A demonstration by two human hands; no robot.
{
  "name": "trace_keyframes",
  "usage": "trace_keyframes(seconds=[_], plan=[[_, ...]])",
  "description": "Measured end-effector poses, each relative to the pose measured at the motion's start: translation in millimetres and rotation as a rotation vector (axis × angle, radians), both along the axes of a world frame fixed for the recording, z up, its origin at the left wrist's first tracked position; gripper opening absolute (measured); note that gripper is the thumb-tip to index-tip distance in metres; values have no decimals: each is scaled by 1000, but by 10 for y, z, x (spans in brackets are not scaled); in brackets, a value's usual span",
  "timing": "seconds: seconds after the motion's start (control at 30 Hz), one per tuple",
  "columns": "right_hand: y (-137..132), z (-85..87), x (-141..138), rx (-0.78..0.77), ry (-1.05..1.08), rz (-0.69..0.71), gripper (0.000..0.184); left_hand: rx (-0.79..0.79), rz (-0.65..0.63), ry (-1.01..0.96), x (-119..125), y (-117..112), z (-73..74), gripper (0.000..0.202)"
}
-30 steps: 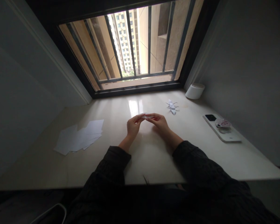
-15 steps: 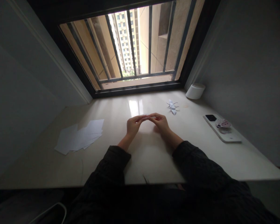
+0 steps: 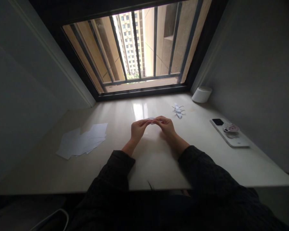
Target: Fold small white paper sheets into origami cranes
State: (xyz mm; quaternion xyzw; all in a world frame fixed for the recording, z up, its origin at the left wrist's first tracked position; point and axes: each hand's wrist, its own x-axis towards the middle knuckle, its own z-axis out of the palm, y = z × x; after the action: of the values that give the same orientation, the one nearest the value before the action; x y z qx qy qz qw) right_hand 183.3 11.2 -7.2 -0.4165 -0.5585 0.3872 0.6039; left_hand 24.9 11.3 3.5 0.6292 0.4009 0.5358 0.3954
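Note:
My left hand (image 3: 138, 129) and my right hand (image 3: 166, 126) meet over the middle of the pale desk (image 3: 159, 160). Both pinch a small folded piece of white paper (image 3: 151, 120) between their fingertips, held just above the surface. Most of the paper is hidden by the fingers. A finished folded paper figure (image 3: 178, 110) lies on the desk beyond my right hand, apart from it. Dark sleeves cover both forearms.
A loose spread of white paper sheets (image 3: 80, 143) lies on the left of the desk. A white phone with a round pink sticker (image 3: 228, 131) lies at the right, a white round container (image 3: 201, 94) stands in the far right corner. A barred window (image 3: 139, 54) faces the desk.
My fingertips have drawn closer together on the folded paper, and less of it shows between them. The hands stay in the same spot.

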Motion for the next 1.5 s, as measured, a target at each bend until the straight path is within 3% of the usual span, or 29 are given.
trace_keyframes(seconds=[0.23,0.43,0.63,0.9,1.5], plan=[[-21,35,19,-71,81,20,21,20,85,-41,-34,48,-40,26],[-20,23,37,-52,23,-17,21,73,45,50,-29,-16,20,24],[-40,38,4,-37,56,17,23,75,59,-73,4,-10,-5,22],[-45,40,7,-37,73,-6,24,83,134,-98,13,-22,-18,23],[-9,62,65,-74,150,8,23,12,64,-254,83,-51,20,24]])
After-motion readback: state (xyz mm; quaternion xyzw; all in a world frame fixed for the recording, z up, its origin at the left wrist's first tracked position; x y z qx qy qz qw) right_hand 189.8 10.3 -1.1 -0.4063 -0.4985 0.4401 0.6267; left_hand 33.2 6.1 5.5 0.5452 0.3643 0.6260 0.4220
